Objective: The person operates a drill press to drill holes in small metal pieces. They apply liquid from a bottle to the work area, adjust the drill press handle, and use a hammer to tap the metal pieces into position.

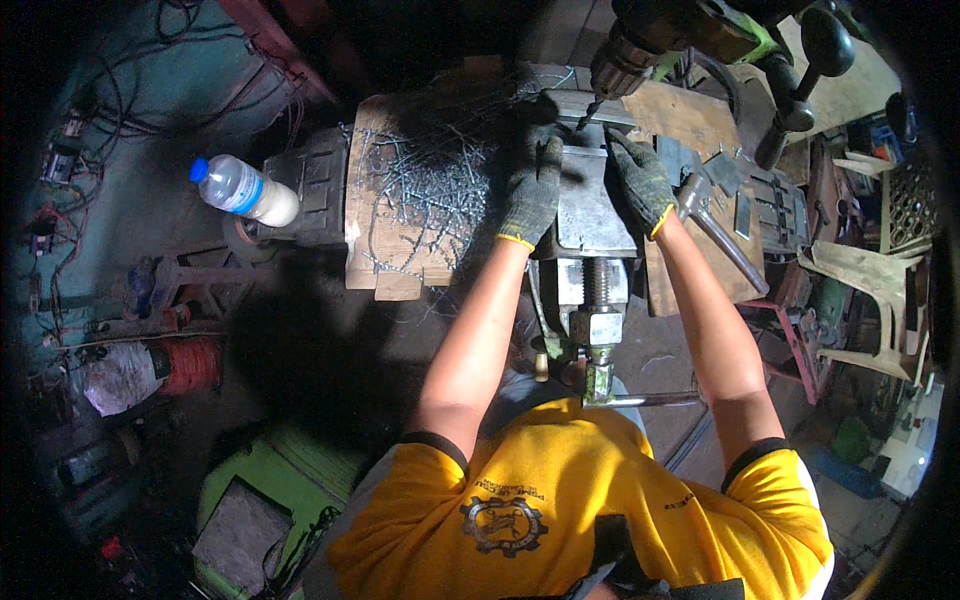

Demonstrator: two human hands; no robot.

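Observation:
My left hand [530, 185], in a dark knit glove with a yellow cuff, rests on the top of a grey metal vise [590, 225] under a drill press chuck [625, 60]. My gloved right hand [640, 180] lies on the vise's right side, fingers toward the drill bit [585, 115]. What the fingers pinch beneath the bit is too dark to tell. The vise screw and handle [600, 340] point back toward my yellow shirt.
A heap of curly metal shavings [430, 180] covers a wooden board [385, 260] left of the vise. A plastic bottle [245, 190] lies further left. A wrench [720, 235] and metal pieces sit at the right. The press's black feed handles [800, 80] stick out upper right.

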